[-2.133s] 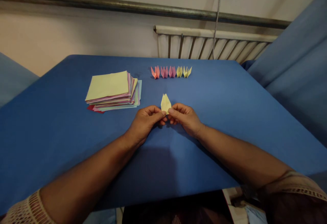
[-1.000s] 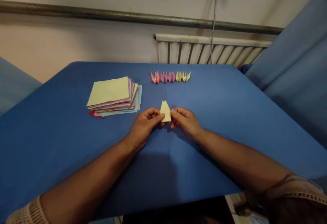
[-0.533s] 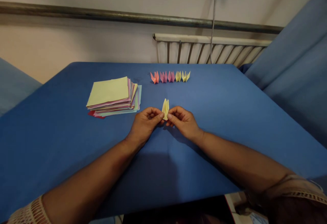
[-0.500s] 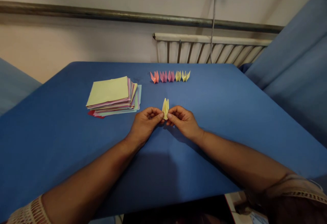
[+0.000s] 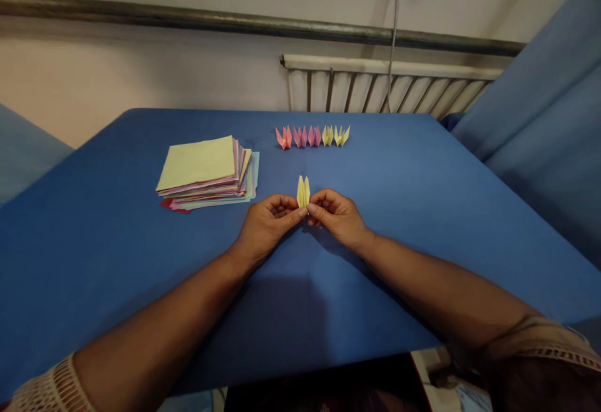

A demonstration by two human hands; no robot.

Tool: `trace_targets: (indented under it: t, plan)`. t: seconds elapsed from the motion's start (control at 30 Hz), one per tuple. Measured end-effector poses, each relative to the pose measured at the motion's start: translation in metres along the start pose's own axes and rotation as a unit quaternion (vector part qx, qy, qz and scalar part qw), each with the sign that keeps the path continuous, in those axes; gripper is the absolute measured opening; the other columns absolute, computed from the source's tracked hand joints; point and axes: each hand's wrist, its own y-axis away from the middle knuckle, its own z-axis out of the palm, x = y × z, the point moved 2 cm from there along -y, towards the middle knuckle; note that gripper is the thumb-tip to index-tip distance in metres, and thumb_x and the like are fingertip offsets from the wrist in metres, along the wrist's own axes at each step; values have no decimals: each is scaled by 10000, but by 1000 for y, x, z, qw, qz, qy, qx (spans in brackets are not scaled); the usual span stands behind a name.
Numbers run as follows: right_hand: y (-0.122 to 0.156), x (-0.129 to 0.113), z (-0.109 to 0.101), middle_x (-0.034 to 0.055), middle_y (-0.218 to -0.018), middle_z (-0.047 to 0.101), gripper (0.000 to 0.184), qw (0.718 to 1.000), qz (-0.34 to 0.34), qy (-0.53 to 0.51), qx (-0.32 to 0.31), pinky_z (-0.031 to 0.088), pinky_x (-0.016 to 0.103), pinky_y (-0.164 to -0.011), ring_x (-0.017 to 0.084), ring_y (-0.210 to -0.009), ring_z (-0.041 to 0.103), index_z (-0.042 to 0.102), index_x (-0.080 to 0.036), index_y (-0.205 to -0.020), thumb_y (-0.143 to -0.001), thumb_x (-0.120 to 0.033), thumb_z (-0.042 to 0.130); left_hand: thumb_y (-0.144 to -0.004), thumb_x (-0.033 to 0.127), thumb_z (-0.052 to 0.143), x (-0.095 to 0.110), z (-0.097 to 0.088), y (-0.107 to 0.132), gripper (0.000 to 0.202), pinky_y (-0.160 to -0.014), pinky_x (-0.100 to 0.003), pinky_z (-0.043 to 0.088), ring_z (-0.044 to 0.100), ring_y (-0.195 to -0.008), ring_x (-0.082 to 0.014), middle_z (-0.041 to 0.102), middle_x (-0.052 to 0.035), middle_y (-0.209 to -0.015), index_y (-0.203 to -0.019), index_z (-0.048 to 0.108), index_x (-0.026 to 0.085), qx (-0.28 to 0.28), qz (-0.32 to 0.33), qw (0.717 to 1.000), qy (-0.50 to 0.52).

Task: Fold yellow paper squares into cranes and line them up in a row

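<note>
A small folded yellow paper (image 5: pixel 303 192) stands upright between my hands, its two narrow points facing up. My left hand (image 5: pixel 272 221) pinches its lower left side between thumb and fingers. From the other side my right hand (image 5: pixel 335 216) pinches the base, and the two thumb tips nearly meet in front of it. The thumbs hide the bottom of the fold. Beyond my hands, a row of small paper cranes (image 5: pixel 301 137) in orange-pink, pink and yellow stands on the blue table (image 5: pixel 399 211).
To the left lies a thick stack of coloured paper sheets (image 5: pixel 200 164), yellow on top, with a red piece (image 5: pixel 174 206) poking out underneath. A radiator (image 5: pixel 375 67) and a pipe (image 5: pixel 211 22) run along the wall behind the table. Blue curtains (image 5: pixel 554 99) hang at the right.
My thumbs have come closer together over the base of the yellow paper. Its two points now show more evenly, side by side. The view has tilted slightly.
</note>
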Motion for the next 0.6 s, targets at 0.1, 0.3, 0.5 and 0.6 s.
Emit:
trace_targets:
  t: [0.1,0.3,0.5,0.6]
  plan:
    - [1,-2,-1,-45,-639,628,358,1000,4,2,2,479,249,-538,101,-555,598,587,-210,-810,-739,-526,738,-592,384,873,1,0,0,368,-668,-230,475,609,-665,-103,667,15,-724,-770,648,154,5,5,1000,0]
    - [3,-4,1,-42,-666,639,345,1000,-3,6,8,493,249,-564,96,-574,609,591,-208,-823,-744,-510,739,-605,386,864,2,0,1,341,-667,-232,479,592,-661,-102,652,22,-715,-748,647,165,14,26,999,-11]
    - [1,7,-1,-67,-657,624,340,997,-2,5,71,481,252,-543,107,-551,597,512,-240,-883,-724,-405,763,-600,406,861,3,1,2,352,-668,-243,491,600,-656,-113,652,16,-708,-743,646,167,19,32,999,-17]
    - [4,5,-4,-46,-707,606,215,989,-46,95,104,479,270,-596,107,-590,566,548,-241,-831,-763,-335,728,-587,421,864,4,3,3,370,-669,-245,491,596,-656,-115,646,14,-708,-741,649,163,28,40,998,-35]
